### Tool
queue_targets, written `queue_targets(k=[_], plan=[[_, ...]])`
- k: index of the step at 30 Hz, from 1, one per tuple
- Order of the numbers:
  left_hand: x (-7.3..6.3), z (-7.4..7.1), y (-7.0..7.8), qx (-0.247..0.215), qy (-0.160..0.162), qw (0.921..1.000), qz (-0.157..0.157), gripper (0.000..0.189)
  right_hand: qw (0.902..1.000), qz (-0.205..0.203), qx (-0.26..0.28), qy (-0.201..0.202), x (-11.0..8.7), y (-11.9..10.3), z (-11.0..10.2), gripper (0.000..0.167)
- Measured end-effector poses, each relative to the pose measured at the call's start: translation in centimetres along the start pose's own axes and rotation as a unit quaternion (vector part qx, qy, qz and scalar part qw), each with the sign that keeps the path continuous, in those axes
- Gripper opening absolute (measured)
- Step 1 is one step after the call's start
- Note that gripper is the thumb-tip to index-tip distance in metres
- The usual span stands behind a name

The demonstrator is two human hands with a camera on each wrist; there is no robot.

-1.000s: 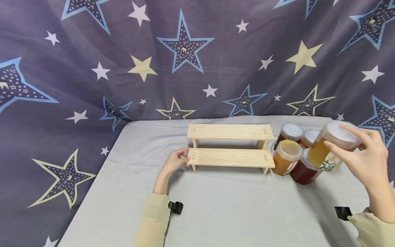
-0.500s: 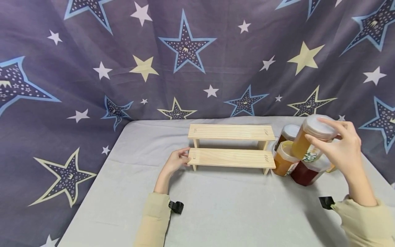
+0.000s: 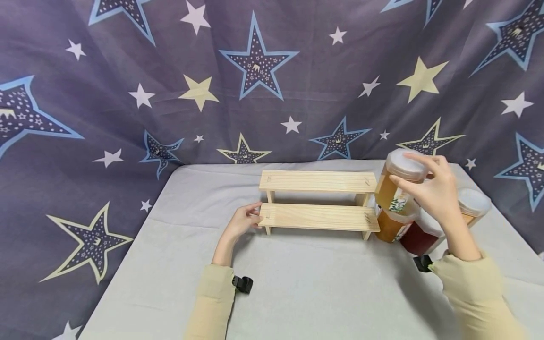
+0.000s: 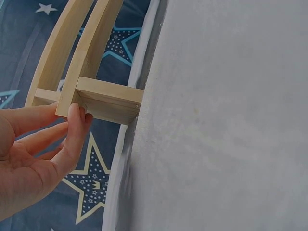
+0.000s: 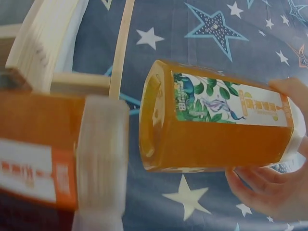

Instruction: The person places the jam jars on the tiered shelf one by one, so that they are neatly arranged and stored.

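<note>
A two-tier wooden shelf (image 3: 318, 217) stands at the back of the table. My left hand (image 3: 241, 223) pinches the left end of its lower board between thumb and fingers, seen closely in the left wrist view. Up in the air, my right hand (image 3: 435, 191) grips a honey jar (image 3: 387, 189) near its white lid. Its patterned label (image 5: 216, 101) shows in the right wrist view. The held jar hangs over another amber jar (image 3: 388, 227) by the shelf's right end and hides part of it in the head view.
Beside that amber jar stands a dark red jar (image 3: 418, 236). Farther right is another jar with a white lid (image 3: 473, 202), partly behind my right arm. A star-patterned cloth (image 3: 255, 118) hangs behind the table (image 3: 318, 283), which has a pale grey cover.
My right hand has carried the honey jar leftward, from above the rightmost jars to beside the upper board's right end. My left hand keeps its place on the shelf.
</note>
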State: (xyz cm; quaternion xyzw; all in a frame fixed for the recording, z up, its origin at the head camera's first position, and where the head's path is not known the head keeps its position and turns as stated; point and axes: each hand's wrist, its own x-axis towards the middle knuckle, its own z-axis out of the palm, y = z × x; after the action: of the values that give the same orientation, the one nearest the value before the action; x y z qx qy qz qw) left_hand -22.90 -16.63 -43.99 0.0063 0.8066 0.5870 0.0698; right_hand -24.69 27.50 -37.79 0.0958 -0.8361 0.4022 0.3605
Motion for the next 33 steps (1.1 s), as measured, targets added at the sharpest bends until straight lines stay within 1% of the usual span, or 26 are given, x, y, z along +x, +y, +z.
queue_targets(k=[2,5,7,8,9,10,13,16,17,20,23,29,33], plan=[[0.0,0.0,0.0,0.000,-0.001,1.0000,0.002,0.050,0.9998,-0.001,0.021,-0.004,0.2,-2.3,0.2,0.056],[0.1,0.1,0.1,-0.003,-0.003,1.0000,0.005,0.049,0.9989,-0.002,0.043,-0.017,0.4,-6.4,0.3,0.053],[0.2,0.1,0.1,-0.006,-0.002,1.0000,0.004,0.049,0.9983,-0.003,0.051,-0.026,0.5,-8.5,0.5,0.051],[0.2,0.1,0.1,-0.009,-0.003,1.0000,0.002,0.049,0.9978,0.001,0.061,-0.027,0.6,-8.9,0.8,0.050],[0.2,0.1,0.1,-0.010,-0.003,0.9999,0.003,0.049,0.9978,0.001,0.058,-0.033,0.7,-9.4,1.0,0.050],[0.2,0.1,0.1,-0.011,-0.004,0.9999,0.003,0.049,0.9967,0.002,0.073,-0.036,0.9,-9.2,1.4,0.050],[0.2,0.1,0.2,-0.014,-0.006,0.9999,0.002,0.049,0.9960,0.003,0.079,-0.041,1.2,-9.7,2.5,0.050],[0.2,0.1,0.1,-0.014,-0.009,0.9999,0.000,0.049,0.9948,0.004,0.090,-0.047,1.4,-9.6,3.6,0.050],[0.2,0.1,0.1,-0.014,-0.009,0.9999,-0.001,0.049,0.9954,0.003,0.081,-0.050,1.4,-10.3,3.8,0.049],[0.2,0.2,0.1,-0.008,-0.007,0.9999,-0.003,0.050,0.9950,0.007,0.077,-0.063,1.7,-10.7,4.7,0.050],[0.1,0.2,0.1,-0.004,-0.002,1.0000,-0.001,0.050,0.9951,0.004,0.060,-0.079,2.1,-11.5,5.5,0.050],[0.0,0.1,0.0,-0.003,0.005,1.0000,-0.005,0.050,0.9943,-0.004,0.068,-0.082,2.4,-12.4,7.4,0.050],[0.0,0.0,0.0,-0.006,0.004,0.9999,-0.007,0.050,0.9917,0.004,0.086,-0.096,2.6,-13.1,8.5,0.051]])
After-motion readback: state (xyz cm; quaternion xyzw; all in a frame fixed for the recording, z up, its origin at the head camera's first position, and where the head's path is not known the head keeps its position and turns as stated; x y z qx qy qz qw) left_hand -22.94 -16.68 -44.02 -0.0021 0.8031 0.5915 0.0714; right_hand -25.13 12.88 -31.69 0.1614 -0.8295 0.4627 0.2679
